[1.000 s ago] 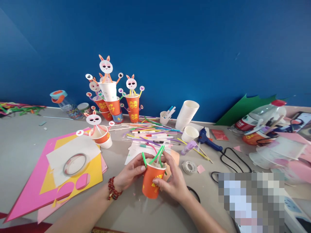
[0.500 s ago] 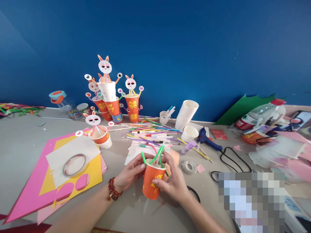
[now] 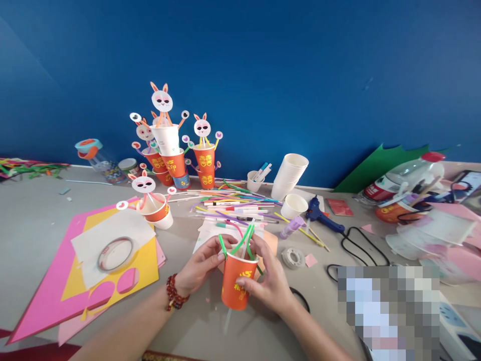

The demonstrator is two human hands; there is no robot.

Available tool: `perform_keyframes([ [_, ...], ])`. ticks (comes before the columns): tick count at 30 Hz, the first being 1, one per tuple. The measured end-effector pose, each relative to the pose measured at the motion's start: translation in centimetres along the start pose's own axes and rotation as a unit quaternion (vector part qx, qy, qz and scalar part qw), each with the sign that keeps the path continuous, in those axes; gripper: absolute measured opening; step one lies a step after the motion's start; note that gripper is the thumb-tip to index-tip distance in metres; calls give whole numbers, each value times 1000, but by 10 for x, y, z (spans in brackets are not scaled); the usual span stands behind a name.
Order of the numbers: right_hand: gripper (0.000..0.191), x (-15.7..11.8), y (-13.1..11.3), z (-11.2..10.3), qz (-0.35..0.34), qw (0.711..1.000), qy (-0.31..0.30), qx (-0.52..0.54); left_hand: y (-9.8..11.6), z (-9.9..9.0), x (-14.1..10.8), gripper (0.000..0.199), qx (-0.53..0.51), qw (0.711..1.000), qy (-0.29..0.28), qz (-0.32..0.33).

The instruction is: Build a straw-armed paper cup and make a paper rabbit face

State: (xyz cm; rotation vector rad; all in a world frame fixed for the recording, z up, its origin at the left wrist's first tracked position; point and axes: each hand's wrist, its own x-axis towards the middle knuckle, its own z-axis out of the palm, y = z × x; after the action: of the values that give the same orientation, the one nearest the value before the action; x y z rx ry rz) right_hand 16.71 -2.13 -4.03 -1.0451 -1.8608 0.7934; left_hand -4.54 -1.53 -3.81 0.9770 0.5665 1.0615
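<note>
An orange paper cup (image 3: 235, 288) with yellow characters hangs just above the table, a clear straw sticking out below it. Green pipe cleaners (image 3: 240, 244) and a stick rise out of its mouth. My right hand (image 3: 271, 281) grips the cup from the right, thumb on its front. At the cup's left rim, my left hand (image 3: 205, 265) pinches a bent green pipe cleaner between thumb and fingers. A beaded bracelet (image 3: 175, 292) is on my left wrist.
Rabbit-faced cups (image 3: 205, 158) stand at the back left. Pink and yellow sheets (image 3: 56, 286) with a tape roll (image 3: 115, 254) lie left. Markers, stacked white cups (image 3: 289, 175) and a blue glue gun (image 3: 323, 218) are behind. A bottle (image 3: 409, 175) stands right.
The view has shifted very slightly. Both hands keep nearly the same places around the orange cup, and my left fingers have closed a little on the green pipe cleaner.
</note>
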Motion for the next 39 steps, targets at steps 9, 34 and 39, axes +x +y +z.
perform_keyframes([
  [9, 86, 5, -5, -1, -13, 996, 29, -85, -1, 3, 0, 45, 9, 1000, -26, -9],
  [34, 22, 18, -16, -6, 124, 926, -70, 351, -2, -1, -1, 57, -100, 993, -23, -65],
  [39, 20, 17, -15, -5, 137, 924, -91, 345, -2, -5, -2, 59, -47, 997, -42, -39],
])
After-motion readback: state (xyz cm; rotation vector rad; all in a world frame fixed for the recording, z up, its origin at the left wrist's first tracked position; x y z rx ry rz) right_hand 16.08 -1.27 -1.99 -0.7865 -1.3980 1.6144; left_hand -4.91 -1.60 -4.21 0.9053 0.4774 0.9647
